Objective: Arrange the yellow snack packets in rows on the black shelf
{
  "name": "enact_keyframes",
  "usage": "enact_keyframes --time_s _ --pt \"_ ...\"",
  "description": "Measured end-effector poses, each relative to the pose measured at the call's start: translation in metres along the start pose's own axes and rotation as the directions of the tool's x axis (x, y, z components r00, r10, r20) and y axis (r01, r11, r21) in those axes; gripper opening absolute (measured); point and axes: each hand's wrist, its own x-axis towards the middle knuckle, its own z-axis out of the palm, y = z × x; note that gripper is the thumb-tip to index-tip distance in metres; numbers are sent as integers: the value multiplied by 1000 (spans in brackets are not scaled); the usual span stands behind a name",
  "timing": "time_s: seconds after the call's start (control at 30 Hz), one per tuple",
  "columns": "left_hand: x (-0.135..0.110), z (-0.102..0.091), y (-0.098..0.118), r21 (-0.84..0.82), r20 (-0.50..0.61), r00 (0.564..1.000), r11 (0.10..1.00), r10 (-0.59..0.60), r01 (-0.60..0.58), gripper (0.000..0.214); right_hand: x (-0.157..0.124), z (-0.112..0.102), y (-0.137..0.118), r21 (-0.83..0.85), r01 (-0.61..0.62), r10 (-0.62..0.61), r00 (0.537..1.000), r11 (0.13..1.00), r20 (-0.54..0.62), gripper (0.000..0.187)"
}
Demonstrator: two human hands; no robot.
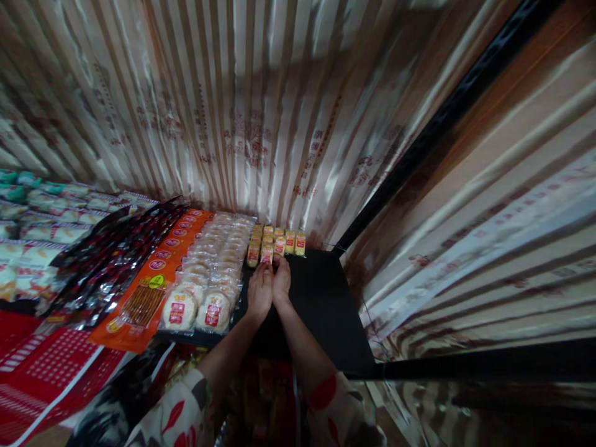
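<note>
At the bottom of the frame, a person's pale sleeves, printed with red and grey leaf shapes, reached inward from either side. A red perforated basket filled the lower left corner, and dim packages, too dark to make out, lay below the forearms at lower centre.

Just below the middle of the frame, the left hand and right hand met side by side, fingers pointing away, over a black shelf. Their fingertips were at the front packet of a cluster of small yellow packets with red labels; whether the fingers gripped it or only touched it could not be told. The cluster stood upright in short rows near the centre, at the back of the shelf.

To the left of the hands ran two columns of round white crackers in clear wrappers, then orange bags picturing brown sticks, then shiny dark packets, and white packets at the left edge.

Behind everything hung a pleated beige curtain printed with reddish characters, and a black post slanted toward the upper right.
</note>
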Motion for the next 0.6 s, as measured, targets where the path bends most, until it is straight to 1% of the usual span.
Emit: enact_keyframes --time_s 0.1,0.27,0.43,0.53,0.6 --pt "0 0 -2 21 -13 1000 1000 -3 3 41 -3 1 2 27 20 -19 1000 999 -11 31" --pt "0 -1 -4 42 -10 1000 999 -5 5 41 -6 1 2 51 66 -66 998 997 -11 28" --pt "-1 -1 -2 62 -32 999 998 28 -26 43 -6 0 -1 112 36 -36 999 993 -1 27" --pt "-1 0 0 42 -24 999 998 37 -36 43 -6 -3 -3 101 12 -14 1000 995 24 26" --pt "-1 1 0 31 -15 1000 999 23 -23 43 -6 -4 -5 85 7 -11 999 996 53 25"
